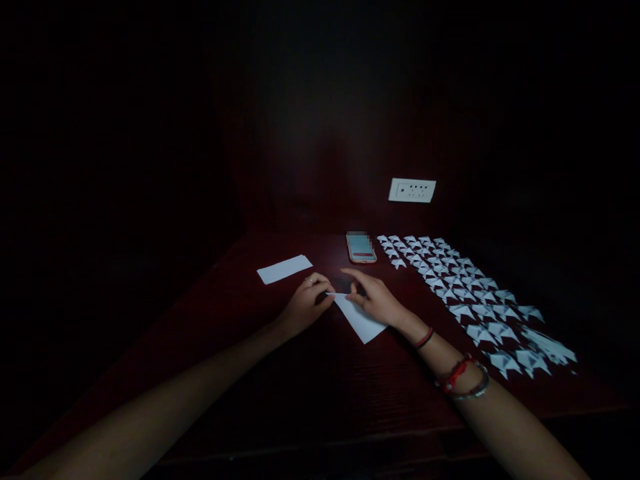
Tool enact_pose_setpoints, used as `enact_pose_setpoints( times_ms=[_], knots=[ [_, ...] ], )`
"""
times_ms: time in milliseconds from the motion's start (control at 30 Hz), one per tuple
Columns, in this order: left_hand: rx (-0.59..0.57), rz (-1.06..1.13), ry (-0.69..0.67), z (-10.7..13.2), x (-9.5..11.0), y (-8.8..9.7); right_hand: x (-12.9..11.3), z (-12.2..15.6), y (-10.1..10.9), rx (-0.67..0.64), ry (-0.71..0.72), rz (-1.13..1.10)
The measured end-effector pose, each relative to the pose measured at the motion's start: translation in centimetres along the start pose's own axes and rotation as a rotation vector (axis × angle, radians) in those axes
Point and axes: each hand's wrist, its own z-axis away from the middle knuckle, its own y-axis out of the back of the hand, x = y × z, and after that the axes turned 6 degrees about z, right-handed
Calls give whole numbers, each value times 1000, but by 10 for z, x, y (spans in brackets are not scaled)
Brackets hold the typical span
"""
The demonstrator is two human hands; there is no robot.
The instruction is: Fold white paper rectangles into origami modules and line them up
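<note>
A white piece of paper, folded to a triangle-like shape, lies on the dark red table in front of me. My left hand pinches its left corner between thumb and fingers; a ring shows on one finger. Over the paper's upper right edge is my right hand, its thumb touching the sheet and its index finger stretched out to the left, apart from the thumb. The right palm hides part of the paper. Beyond my left hand lies a stack of white paper strips.
A phone with a lit screen lies at the back. Rows of small folded paper shapes cover the right side, with a pile of narrow paper pieces near the front. A socket panel is on the back wall. Surroundings are very dark.
</note>
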Motion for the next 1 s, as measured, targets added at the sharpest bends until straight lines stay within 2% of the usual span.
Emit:
enact_pose_setpoints(
  times_ms=[100,233,533,1000],
  knots=[
    [54,10,-34,2,7,3,-7,0,2,34,46,-5],
    [69,25,-63,4,15,5,-15,0,4,23,93,-40],
    [64,32,-81,5,23,6,-23,0,4,41,81,-86],
    [128,21,-65,8,15,16,-3,2,14,-22,34,-143]
  ],
)
